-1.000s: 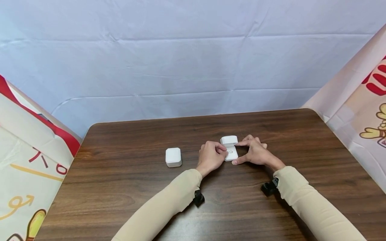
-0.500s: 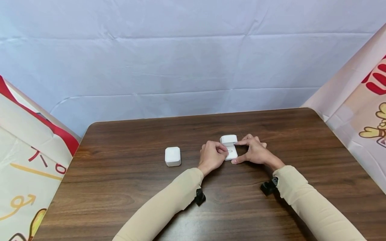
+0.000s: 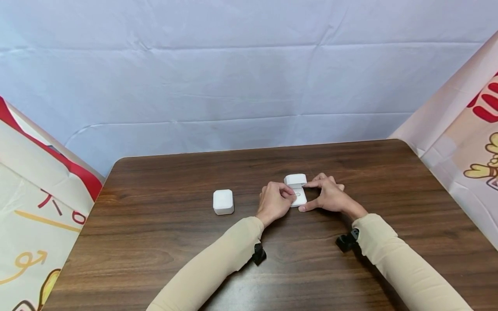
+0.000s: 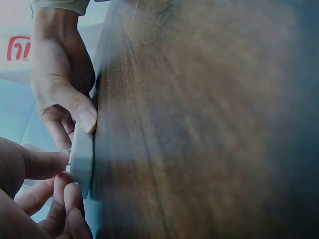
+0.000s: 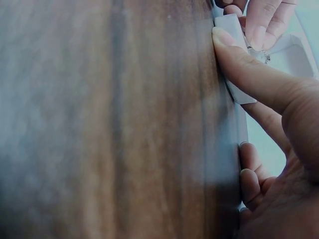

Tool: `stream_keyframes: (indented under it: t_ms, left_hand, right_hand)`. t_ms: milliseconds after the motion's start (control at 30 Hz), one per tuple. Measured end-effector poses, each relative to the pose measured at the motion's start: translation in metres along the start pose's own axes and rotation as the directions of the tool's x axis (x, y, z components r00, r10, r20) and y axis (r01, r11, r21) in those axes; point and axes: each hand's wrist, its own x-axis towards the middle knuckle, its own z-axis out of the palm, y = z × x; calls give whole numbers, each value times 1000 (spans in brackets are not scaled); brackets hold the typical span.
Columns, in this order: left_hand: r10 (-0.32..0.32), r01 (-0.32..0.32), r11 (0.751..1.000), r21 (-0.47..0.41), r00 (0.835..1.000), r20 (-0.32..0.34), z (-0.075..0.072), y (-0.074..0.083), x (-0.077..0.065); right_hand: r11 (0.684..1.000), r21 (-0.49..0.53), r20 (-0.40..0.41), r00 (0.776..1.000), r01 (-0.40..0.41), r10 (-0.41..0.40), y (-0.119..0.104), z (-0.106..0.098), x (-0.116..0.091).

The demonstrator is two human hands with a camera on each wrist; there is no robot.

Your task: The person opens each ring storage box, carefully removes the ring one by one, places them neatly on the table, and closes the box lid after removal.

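A white ring box (image 3: pixel 298 201) stands with its lid (image 3: pixel 295 180) raised, right of the table's middle. My left hand (image 3: pixel 273 202) reaches in from the box's left side and pinches a small silvery ring (image 5: pixel 267 59) between thumb and fingertips at the box's insert. How deep the ring sits in the insert cannot be made out. From the right, my right hand (image 3: pixel 328 195) holds the box, thumb on the front corner of the base and index finger by the lid. In the left wrist view, the right thumb (image 4: pixel 87 119) presses the base's edge.
A second white box (image 3: pixel 223 202), with its lid down, sits to the left of my left hand. The wooden table (image 3: pixel 163 242) ends at a pale cloth backdrop (image 3: pixel 233 86). Printed cloths hang at both sides.
My left hand has shifted very slightly to the right over the box, along with the ring. My right hand and both boxes stay in place.
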Motion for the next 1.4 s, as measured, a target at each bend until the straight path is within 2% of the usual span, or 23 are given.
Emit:
stream_keyframes:
  t_ms: [267,967,1167,1400]
  left_hand:
    - [20,-19,1000,7,1000,-3,-1,0,-1]
    - [-24,24,999,-28,1000,7,-1,2,0]
    - [-8,8,1000,-12,1000,-6,0,1,0]
    - [40,-39,998,45,999,-29,0,2,0]
  right_hand:
    - [1000,7,-6,1000,4,-4,2,1,1]
    - [1000,5,5,1000,2,-3,2,1,1]
    - [1000,10,4,1000,4,-4,1,1,1]
    - [1000,5,5,1000,0,0,2,1,1]
